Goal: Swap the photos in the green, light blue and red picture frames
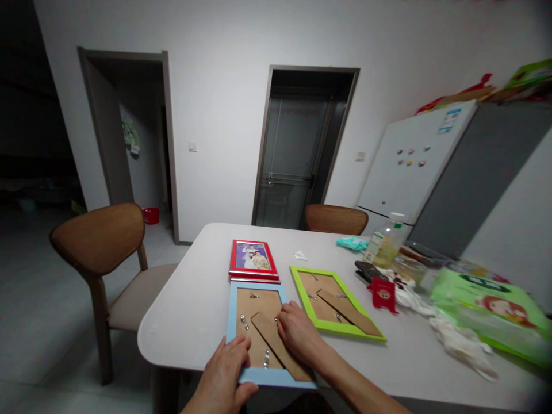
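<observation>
- So the surface [185, 322] is a pale table with rounded corners, and the wall [215, 86] behind it is plain white.
- Two doorways back there: one on the left [169, 149] with a red bucket [150, 216] on the floor inside, plus a middle one with a glass door [288, 167].
- White fridge [386, 184] off to the right, little magnets [409, 163] on it, stuff piled up top.
- Wooden chair [101, 236] on the left side, another chair [336, 219] poking up past the far edge.
- Blue frame [269, 307] is face down near the close edge, its brown back and metal clips showing. Red frame [254, 273], photo up, sits just past it; green frame [325, 310], also face down, is just to the right.
- Left hand [226, 368] lies on the blue frame's near left corner, loosely bent, not clenched; can't tell if it's really gripping.
- Right hand [297, 333] has its fingers bunched at the blue frame's right side and hides part of it; can't tell if it's pinching anything.
- Right side's cluttered: bottle [379, 246], glass jar [409, 270], dark phone [368, 270], small red stand [383, 296], crumpled tissues [463, 345], big green pack [495, 305]. Teal wrapper [352, 244] lies behind.
</observation>
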`<state>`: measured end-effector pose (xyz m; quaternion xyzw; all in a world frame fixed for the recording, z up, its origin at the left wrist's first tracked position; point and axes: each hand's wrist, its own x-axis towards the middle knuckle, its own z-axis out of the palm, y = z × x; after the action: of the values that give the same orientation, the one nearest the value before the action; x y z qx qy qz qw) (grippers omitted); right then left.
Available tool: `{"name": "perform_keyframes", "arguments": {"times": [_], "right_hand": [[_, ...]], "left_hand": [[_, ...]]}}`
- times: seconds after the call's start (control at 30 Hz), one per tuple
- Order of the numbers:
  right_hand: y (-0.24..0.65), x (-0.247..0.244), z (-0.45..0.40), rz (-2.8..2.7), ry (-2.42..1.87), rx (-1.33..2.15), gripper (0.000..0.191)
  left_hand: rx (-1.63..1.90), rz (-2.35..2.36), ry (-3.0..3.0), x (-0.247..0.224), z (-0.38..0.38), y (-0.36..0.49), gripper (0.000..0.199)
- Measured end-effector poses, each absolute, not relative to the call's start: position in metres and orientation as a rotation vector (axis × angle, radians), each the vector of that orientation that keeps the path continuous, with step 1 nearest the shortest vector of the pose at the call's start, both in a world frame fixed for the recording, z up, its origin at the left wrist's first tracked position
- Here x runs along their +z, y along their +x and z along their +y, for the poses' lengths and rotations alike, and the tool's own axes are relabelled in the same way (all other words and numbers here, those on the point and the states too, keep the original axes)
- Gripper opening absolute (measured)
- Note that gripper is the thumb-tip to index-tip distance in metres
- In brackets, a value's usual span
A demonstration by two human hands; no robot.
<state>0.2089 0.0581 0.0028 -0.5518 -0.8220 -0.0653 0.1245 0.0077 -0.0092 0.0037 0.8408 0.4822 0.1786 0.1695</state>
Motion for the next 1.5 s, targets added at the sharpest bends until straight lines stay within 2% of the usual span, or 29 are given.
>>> {"name": "perform_keyframes", "arguments": {"times": [0.27,0.4,0.53,0.87,1.1,1.27,1.5], "right_hand": [[0.202,0.017,0.056,-2.415,-1.644,-0.253,0.02],[0.181,0.026,0.06,-2.438,-1.487,-0.088,0.018],[0.153,0.017,0.072,-2.413,-1.426,0.065,0.018],[0.139,-0.002,0.075,-2.41,-1.375,0.144,0.023],[0.141,0.003,0.07,-2.422,-1.287,0.194,0.019],[0.137,0.001,0.07,-2.356,-1.404,0.22,0.016],[0.138,0.0,0.078,-2.409,-1.394,0.283,0.017]], "left_hand": [[0.495,1.349,2.395,0.001,-0.011,0.005,0.05],[0.517,1.344,2.408,-0.003,-0.01,0.004,0.054],[0.545,1.333,2.425,-0.007,-0.009,0.004,0.055],[0.5,1.348,2.441,0.002,-0.011,0.006,0.057],[0.522,1.354,2.416,0.004,-0.012,0.007,0.043],[0.539,1.347,2.377,0.005,-0.012,0.007,0.052],[0.573,1.32,2.388,0.0,-0.01,0.006,0.05]]}}
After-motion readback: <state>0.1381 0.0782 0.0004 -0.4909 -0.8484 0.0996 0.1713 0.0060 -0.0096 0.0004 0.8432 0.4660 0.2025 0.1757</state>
